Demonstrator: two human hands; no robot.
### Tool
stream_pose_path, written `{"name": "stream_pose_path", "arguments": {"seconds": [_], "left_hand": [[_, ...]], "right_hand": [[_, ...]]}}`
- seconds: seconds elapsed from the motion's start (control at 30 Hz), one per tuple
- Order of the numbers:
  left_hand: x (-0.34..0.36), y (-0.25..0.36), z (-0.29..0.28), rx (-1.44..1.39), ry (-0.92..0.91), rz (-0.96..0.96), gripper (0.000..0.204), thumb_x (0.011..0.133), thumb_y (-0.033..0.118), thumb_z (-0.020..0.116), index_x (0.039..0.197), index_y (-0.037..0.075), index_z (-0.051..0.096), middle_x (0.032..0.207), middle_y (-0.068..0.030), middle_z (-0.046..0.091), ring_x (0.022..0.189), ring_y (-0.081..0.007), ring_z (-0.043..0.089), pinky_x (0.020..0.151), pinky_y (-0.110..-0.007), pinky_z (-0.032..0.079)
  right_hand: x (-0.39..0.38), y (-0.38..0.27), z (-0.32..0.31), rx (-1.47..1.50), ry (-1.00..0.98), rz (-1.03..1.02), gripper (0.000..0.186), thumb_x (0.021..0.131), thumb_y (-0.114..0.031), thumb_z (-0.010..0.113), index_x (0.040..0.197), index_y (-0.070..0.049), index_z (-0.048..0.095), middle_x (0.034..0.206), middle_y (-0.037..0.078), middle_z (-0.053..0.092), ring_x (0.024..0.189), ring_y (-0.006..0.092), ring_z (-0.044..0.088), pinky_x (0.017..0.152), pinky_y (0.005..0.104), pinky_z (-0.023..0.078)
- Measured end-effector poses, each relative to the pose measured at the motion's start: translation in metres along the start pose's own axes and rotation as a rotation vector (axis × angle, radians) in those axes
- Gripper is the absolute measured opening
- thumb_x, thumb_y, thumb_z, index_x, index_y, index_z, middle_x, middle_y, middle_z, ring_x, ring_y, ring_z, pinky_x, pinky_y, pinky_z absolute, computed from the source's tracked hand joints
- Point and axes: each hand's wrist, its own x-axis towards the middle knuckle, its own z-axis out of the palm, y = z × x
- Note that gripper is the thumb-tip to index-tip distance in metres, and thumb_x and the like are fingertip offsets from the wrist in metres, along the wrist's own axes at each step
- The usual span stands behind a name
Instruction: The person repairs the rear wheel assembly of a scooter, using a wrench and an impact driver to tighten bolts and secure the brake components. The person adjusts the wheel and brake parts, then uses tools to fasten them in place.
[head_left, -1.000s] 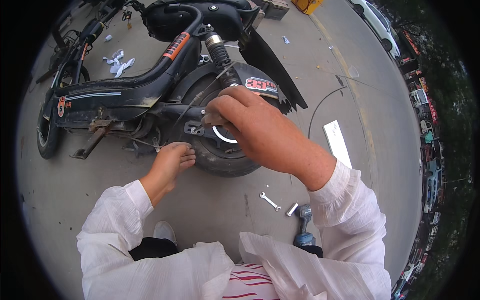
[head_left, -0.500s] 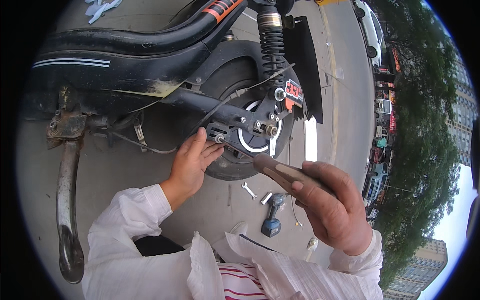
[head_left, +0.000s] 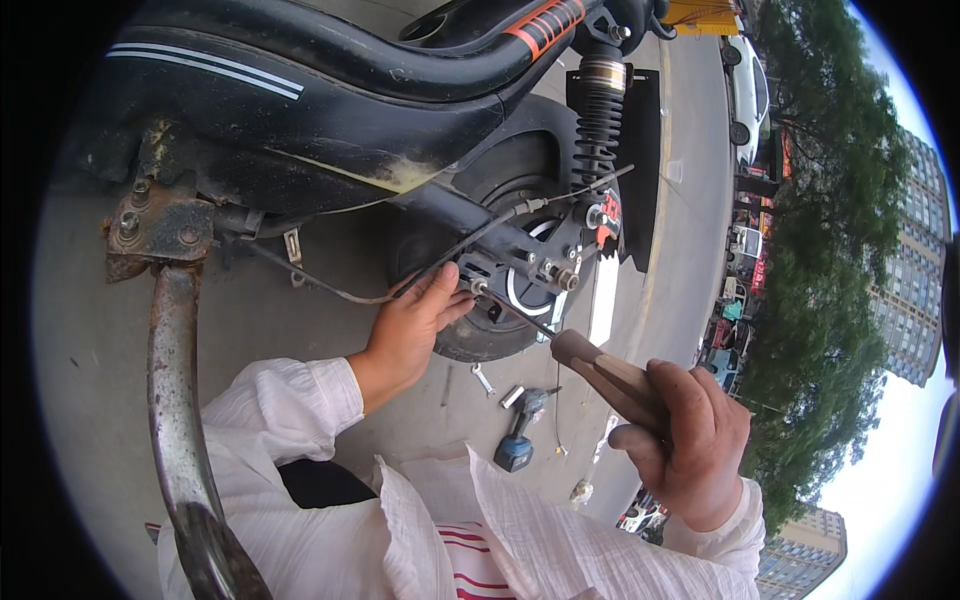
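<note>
My right hand [head_left: 695,450] is closed round the rear of a brown-handled screwdriver [head_left: 600,372], its thumb low beside the handle. The thin metal shaft slants up and left to a bolt [head_left: 479,287] beside the rear wheel [head_left: 490,338] of a black two-wheeler [head_left: 330,140]. My left hand [head_left: 405,335] is at the slotted metal bracket [head_left: 480,268] by that bolt, thumb on its near edge and fingers below, closed on it. A black cable [head_left: 455,248] runs past the thumb. Where the screwdriver tip meets the bolt is too small to make out.
An open-ended wrench [head_left: 483,379], a small silver cylinder [head_left: 512,396] and a blue cordless drill [head_left: 519,440] lie on the pavement. At left hangs a rusty metal stand leg [head_left: 180,400]. A spring shock absorber [head_left: 600,120] rises above the wheel. Parked vehicles line the road.
The view has shifted, so the two-wheeler appears farther right. My right thumb has dropped off the handle's side, and the screwdriver slants more steeply. My left hand keeps its place at the bracket.
</note>
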Motion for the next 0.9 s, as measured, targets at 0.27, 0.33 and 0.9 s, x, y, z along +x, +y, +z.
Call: {"name": "stream_pose_path", "arguments": {"seconds": [0.27,0.33,0.9], "left_hand": [[-0.004,-0.001,0.0,0.007,-0.039,0.02,0.038,0.099,0.033,0.05,0.123,0.003,0.052,0.12,-0.0081,0.058,0.114,-0.0188,0.053,0.104,-0.037,0.04],[-0.004,-0.001,-0.001,0.004,-0.041,0.024,0.038,0.1,0.032,0.05,0.123,0.003,0.051,0.12,-0.0084,0.057,0.114,-0.019,0.053,0.105,-0.037,0.04],[-0.005,-0.003,0.004,0.012,-0.044,0.053,0.036,0.099,0.031,0.051,0.12,0.002,0.052,0.116,-0.0072,0.058,0.11,-0.0186,0.055,0.104,-0.035,0.042]], "right_hand": [[-0.001,-0.001,0.006,0.113,0.045,0.101,0.046,0.075,-0.014,0.077,0.112,-0.003,0.052,0.083,0.012,0.059,0.065,0.0296,0.062,0.056,0.0349,0.051],[-0.001,-0.001,0.009,0.171,0.058,0.171,0.044,0.075,-0.013,0.077,0.111,-0.002,0.053,0.081,0.012,0.059,0.062,0.0294,0.062,0.057,0.0344,0.051],[-0.003,0.002,0.016,0.306,0.137,0.099,0.038,0.078,0.002,0.072,0.111,0.001,0.053,0.105,0.019,0.06,0.089,0.0273,0.065,0.071,0.0307,0.052]]}}
